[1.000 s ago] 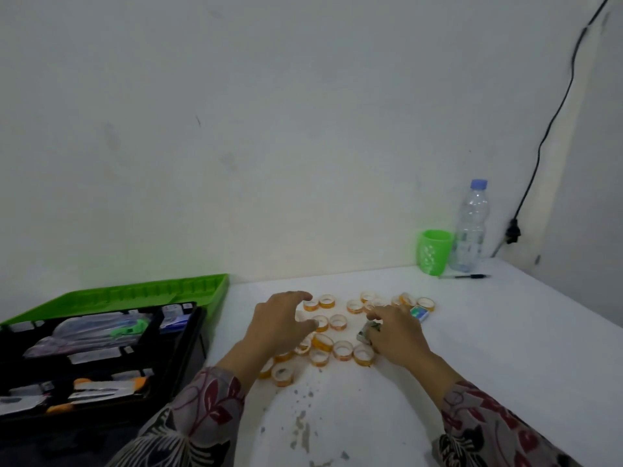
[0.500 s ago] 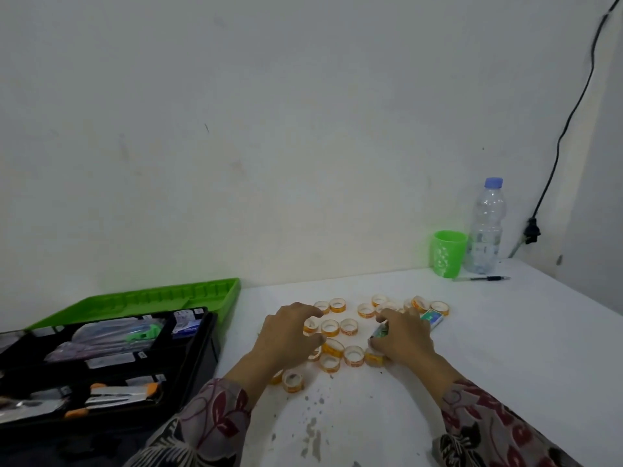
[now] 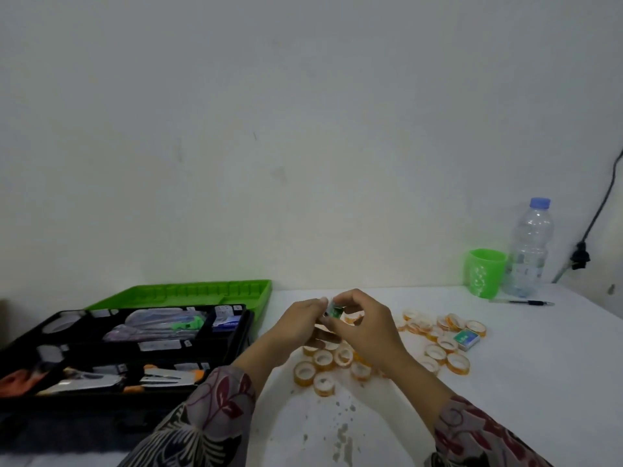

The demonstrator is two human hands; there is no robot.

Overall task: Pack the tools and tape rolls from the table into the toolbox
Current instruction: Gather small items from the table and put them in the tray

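right side of the surface point(image 3: 526, 385) is wide open, nothing till the green cup point(image 3: 485, 273), bottle point(image 3: 531, 251) and pen point(image 3: 526, 302) back by the wall. middle's cluttered with tape rolls point(image 3: 323, 360) lying flat, a small box point(image 3: 467, 338) among the right-hand ones. left hand point(image 3: 300, 323) and right hand point(image 3: 365, 328) are up over the rolls, pinching a small green item point(image 3: 334, 312) between them. toolbox point(image 3: 250, 328) sits open on the left, trays mostly full, green lid point(image 3: 188, 293) laid back

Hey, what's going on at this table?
A person is packing up. The left hand and right hand together pinch a green box above the tape rolls scattered on the table. The open toolbox on the left holds tools; the rolls are not yet packed.
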